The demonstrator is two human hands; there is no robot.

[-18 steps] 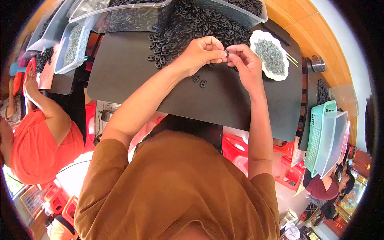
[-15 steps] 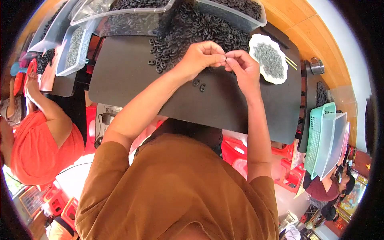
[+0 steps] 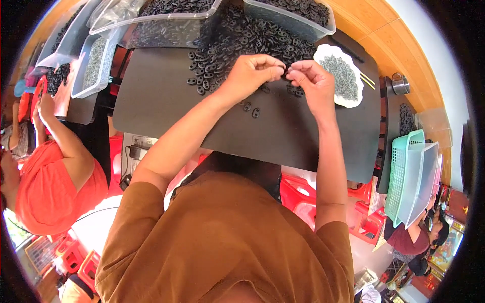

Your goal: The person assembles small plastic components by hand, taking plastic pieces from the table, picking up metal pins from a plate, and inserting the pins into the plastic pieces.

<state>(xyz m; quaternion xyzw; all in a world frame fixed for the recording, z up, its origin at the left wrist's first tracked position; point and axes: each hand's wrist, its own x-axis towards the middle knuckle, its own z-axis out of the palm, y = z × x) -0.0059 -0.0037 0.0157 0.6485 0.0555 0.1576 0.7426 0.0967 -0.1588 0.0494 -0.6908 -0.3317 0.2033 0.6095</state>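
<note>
Over the dark table (image 3: 166, 96), my left hand (image 3: 255, 76) is closed in a pinch on a small black oval piece (image 3: 285, 67), mostly covered by the fingertips. Close beside it, my right hand (image 3: 314, 83) has thumb and fingers drawn together at the same piece; what it pinches is too small to make out. Beyond both hands spreads a heap of black oval two-holed pieces (image 3: 247, 40). Two loose black pieces (image 3: 255, 112) lie nearer me, and a few more (image 3: 295, 91) sit under my right hand. Right of that hand, a white scalloped dish (image 3: 351, 102) holds many thin grey metal pins or screws (image 3: 339, 76).
Clear plastic bins (image 3: 202, 22) with black pieces line the far edge. A bin of grey metal parts (image 3: 91, 86) is at left, near a person in red (image 3: 60, 182). Green baskets (image 3: 401, 171) and a metal cup (image 3: 400, 84) stand at right.
My right hand has shifted slightly right and its fingertips have parted a little from my left hand's. The black piece and those under my right hand now show more.
</note>
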